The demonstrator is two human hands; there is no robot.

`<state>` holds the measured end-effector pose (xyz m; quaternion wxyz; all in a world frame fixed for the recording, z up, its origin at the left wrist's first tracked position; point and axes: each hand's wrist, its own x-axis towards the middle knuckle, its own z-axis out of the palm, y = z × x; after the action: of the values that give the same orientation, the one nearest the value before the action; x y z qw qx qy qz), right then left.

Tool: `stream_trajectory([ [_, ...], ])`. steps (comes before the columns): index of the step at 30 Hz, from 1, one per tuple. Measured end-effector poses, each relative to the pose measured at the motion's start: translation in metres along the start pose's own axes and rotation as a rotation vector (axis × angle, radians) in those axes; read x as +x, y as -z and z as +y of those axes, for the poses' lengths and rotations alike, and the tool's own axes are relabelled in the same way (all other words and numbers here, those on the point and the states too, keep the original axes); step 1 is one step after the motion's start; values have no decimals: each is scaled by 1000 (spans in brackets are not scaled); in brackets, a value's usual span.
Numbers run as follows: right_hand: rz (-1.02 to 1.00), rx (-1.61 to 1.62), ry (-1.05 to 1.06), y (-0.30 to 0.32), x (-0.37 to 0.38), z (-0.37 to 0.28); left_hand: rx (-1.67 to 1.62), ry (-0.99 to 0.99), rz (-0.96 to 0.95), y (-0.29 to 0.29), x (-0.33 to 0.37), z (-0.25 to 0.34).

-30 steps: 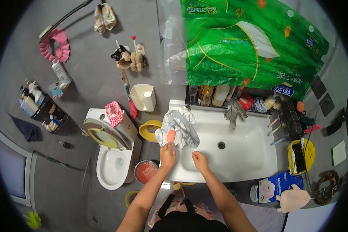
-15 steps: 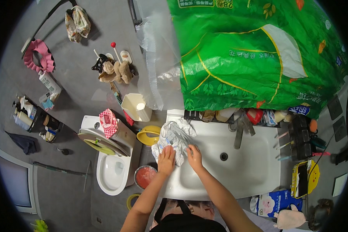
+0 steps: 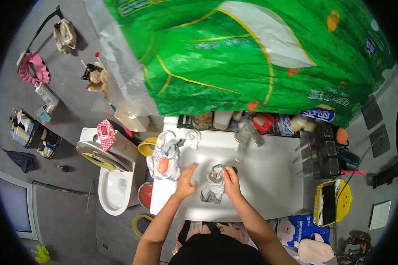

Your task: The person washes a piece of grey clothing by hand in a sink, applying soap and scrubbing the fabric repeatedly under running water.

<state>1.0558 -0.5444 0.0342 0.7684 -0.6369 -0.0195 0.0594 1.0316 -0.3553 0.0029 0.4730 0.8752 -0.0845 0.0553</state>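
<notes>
Over the sink basin (image 3: 269, 185), my right hand (image 3: 232, 183) grips a small light-grey piece of cloth (image 3: 214, 187) by its upper right edge. The cloth hangs crumpled; its exact kind cannot be made out. My left hand (image 3: 187, 183) is just left of it, fingers apart, holding nothing. On the sink's left ledge lies a rumpled heap of white and grey laundry (image 3: 166, 152), with an orange-pink bar of soap (image 3: 162, 165) on top. The metal faucet (image 3: 243, 148) stands behind the basin.
A large green plastic package (image 3: 234, 57) hangs over the far side. Bottles and a red item (image 3: 263, 122) line the back shelf. Left are a toilet (image 3: 115, 190), a yellow basin (image 3: 147, 146) and a bucket (image 3: 145, 194); right, a yellow holder (image 3: 334, 203) with a phone.
Both hands have left the laundry heap and moved right over the basin. The right hand now holds the grey cloth. The soap now shows on the heap. The whole view has shifted.
</notes>
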Motion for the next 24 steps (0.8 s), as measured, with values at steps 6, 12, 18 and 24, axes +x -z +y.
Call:
stream_trajectory([
  [6, 121, 23, -112, 74, -14, 2, -811, 437, -373, -103, 0, 2],
  [12, 460, -367, -187, 147, -31, 36, -920, 662, -171, -132, 10, 42],
  [18, -221, -426, -94, 140, -43, 34, -1403, 904, -185, -141, 15, 62],
  [24, 11, 110, -383, 146, -33, 53, -563, 542, -232, -124, 12, 69],
])
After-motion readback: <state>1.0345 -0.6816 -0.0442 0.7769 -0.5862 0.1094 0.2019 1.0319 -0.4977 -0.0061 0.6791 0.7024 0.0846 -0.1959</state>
